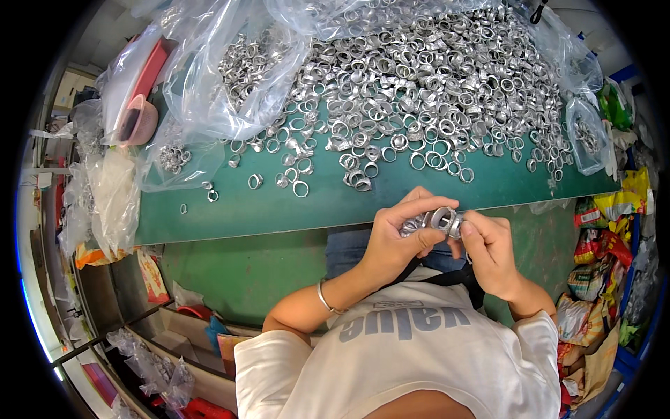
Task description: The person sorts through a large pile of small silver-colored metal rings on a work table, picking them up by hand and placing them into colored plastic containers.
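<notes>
Several silver metal rings (pixel 441 218) are bunched together in my hands, just off the near edge of the green table. My left hand (pixel 403 234) wraps its fingers and thumb around the bunch. At its right end my right hand (pixel 488 246) pinches a ring (pixel 456 227) between thumb and fingers. Parts of the bunch are hidden by my fingers. Beyond my hands a large heap of loose silver rings (pixel 433 91) spreads over the green tabletop (pixel 293 213), with stray rings along its near side.
A clear plastic bag (pixel 209 77) holding more rings lies at the far left. Beside it stand a pink basket (pixel 139 120) and a red tray (pixel 151 68). A small bag of rings (pixel 588 136) rests at the table's right end. Colourful packages (pixel 597 251) crowd the right side.
</notes>
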